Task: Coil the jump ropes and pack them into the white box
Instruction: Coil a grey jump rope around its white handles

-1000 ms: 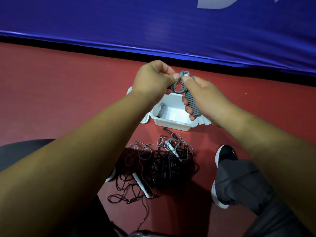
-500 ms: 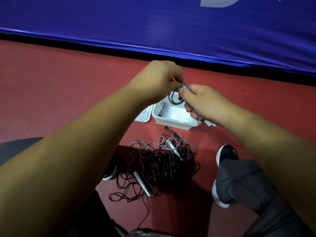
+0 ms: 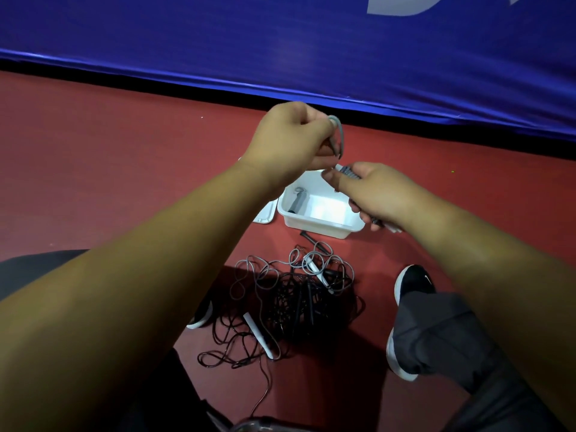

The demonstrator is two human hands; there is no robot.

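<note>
My right hand [image 3: 377, 194] grips a grey jump rope bundle [image 3: 349, 171], its cord wound round the white handles, just above the white box [image 3: 314, 224]. My left hand [image 3: 293, 135] pinches the loose end loop of the grey cord [image 3: 434, 135] up and to the left of that bundle. One coiled grey jump rope [image 3: 297, 199] lies inside the box at its left end. On the red floor in front of the box sits a tangled pile of grey and black jump ropes [image 3: 296, 294] with white handles [image 3: 258, 335] sticking out.
The box lid [image 3: 265, 215] lies flat to the left of the box. A blue padded barrier [image 3: 311, 51] runs along the back. My right leg and black shoe [image 3: 414, 285] stand right of the rope pile; my left shoe [image 3: 202, 313] peeks out beside it.
My left hand has pulled the grey end loop upward and left, away from the bundle. My right hand has lowered the bundle toward the box.
</note>
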